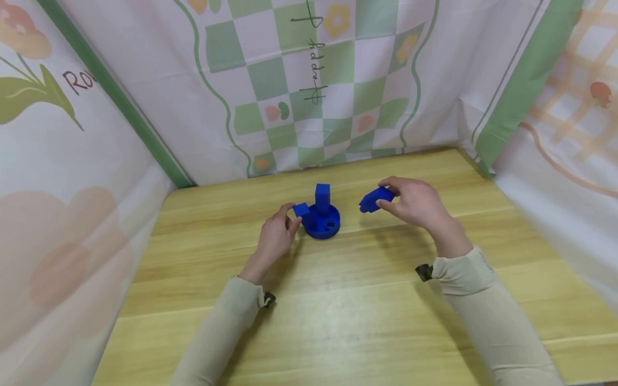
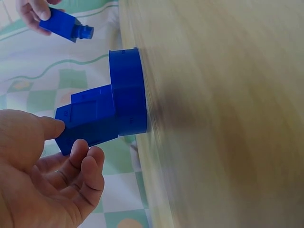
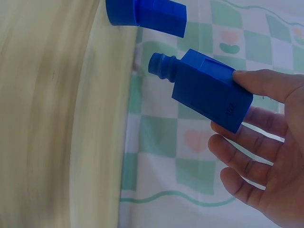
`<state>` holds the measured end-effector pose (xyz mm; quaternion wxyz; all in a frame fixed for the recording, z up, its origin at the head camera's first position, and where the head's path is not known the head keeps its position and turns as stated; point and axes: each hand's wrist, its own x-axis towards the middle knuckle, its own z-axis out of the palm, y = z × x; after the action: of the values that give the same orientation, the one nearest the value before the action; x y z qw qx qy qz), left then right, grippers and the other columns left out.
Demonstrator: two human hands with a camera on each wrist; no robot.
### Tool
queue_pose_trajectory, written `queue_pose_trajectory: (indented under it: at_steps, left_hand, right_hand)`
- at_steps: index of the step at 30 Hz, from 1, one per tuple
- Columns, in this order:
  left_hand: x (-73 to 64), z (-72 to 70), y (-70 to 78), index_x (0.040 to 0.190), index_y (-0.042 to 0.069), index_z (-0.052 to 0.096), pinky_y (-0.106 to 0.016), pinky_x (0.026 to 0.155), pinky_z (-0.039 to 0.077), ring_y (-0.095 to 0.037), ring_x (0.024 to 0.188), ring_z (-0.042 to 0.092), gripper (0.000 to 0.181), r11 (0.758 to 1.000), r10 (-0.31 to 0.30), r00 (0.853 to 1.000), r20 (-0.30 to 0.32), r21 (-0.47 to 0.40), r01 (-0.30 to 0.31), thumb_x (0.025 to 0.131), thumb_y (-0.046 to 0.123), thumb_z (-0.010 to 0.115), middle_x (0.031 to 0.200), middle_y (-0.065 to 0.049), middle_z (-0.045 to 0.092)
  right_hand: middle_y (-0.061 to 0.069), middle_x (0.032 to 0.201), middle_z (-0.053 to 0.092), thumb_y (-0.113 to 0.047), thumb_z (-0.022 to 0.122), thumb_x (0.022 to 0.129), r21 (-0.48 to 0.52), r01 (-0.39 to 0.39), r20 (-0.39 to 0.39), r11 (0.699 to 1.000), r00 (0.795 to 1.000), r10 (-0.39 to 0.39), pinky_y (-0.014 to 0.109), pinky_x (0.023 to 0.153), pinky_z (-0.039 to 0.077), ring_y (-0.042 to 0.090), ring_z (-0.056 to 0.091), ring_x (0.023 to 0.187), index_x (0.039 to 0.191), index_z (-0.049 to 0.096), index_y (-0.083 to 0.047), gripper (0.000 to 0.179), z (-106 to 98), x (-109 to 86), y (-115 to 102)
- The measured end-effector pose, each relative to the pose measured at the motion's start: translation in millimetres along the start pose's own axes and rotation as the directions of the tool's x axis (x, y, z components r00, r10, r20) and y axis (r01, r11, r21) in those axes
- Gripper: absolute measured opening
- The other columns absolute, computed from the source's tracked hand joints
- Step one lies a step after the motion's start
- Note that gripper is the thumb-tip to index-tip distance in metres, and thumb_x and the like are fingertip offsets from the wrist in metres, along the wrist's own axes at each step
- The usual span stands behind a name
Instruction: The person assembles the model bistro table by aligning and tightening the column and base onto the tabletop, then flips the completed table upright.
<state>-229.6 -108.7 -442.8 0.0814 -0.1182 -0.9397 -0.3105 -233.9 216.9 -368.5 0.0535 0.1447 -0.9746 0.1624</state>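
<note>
On the table stands a round blue base [image 1: 322,234] with a raised rim and a hole [image 1: 330,224] showing at its right. One rectangular blue block [image 1: 323,197] rises from the base's far side. My left hand [image 1: 276,236] pinches a second blue block [image 2: 88,118] at its top; its lower end meets the base, though how deep it sits is hidden by the rim. Right of the base and above the table, my right hand [image 1: 412,201] holds a bottle-shaped blue block [image 3: 209,88] between thumb and fingers. The ribbed round neck [image 3: 163,66] of that block points toward the base.
The wooden table [image 1: 333,321] extends around the base and toward me. A patterned cloth [image 1: 299,80] hangs behind the far edge, with more cloth at both sides. Dark small devices [image 1: 425,272] are worn at both sleeve cuffs.
</note>
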Motion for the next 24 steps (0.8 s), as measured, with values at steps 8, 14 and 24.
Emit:
queue_pose_trajectory:
  at_steps: [8,14,24]
  left_hand:
    - [-0.6,-0.3,0.0,0.135,0.011,0.045,-0.027,0.058,0.044,-0.011,0.059,0.051,0.046,1.000,0.005,1.000,-0.002,-0.006,-0.005,0.096,0.035,0.051,0.073,-0.002,0.059]
    - [-0.5,-0.4,0.1,0.135,0.010,0.046,-0.027,0.059,0.044,-0.011,0.059,0.052,0.047,1.000,0.010,1.000,0.002,-0.008,-0.010,0.096,0.036,0.051,0.073,-0.002,0.059]
    - [-0.7,-1.0,-0.2,0.135,0.009,0.046,-0.027,0.057,0.044,-0.011,0.057,0.051,0.047,1.000,0.014,1.000,0.003,-0.009,-0.014,0.096,0.035,0.051,0.071,-0.002,0.059]
  right_hand:
    - [0.009,0.106,0.067,-0.043,0.064,0.086,0.010,0.033,0.006,0.999,0.999,-0.033,0.045,0.079,0.049,0.026,0.063,0.094,0.125,0.056,-0.017,0.048,2.2,2.1,-9.3]
    - [0.007,0.104,0.068,-0.042,0.064,0.086,0.018,0.057,-0.004,0.998,0.998,-0.057,0.044,0.078,0.049,0.024,0.063,0.093,0.123,0.058,-0.018,0.045,5.4,3.7,-13.0]
    - [0.005,0.102,0.068,-0.040,0.067,0.084,0.028,0.098,-0.014,0.995,0.995,-0.098,0.042,0.078,0.049,0.022,0.063,0.091,0.122,0.059,-0.017,0.045,10.0,5.5,-23.1]
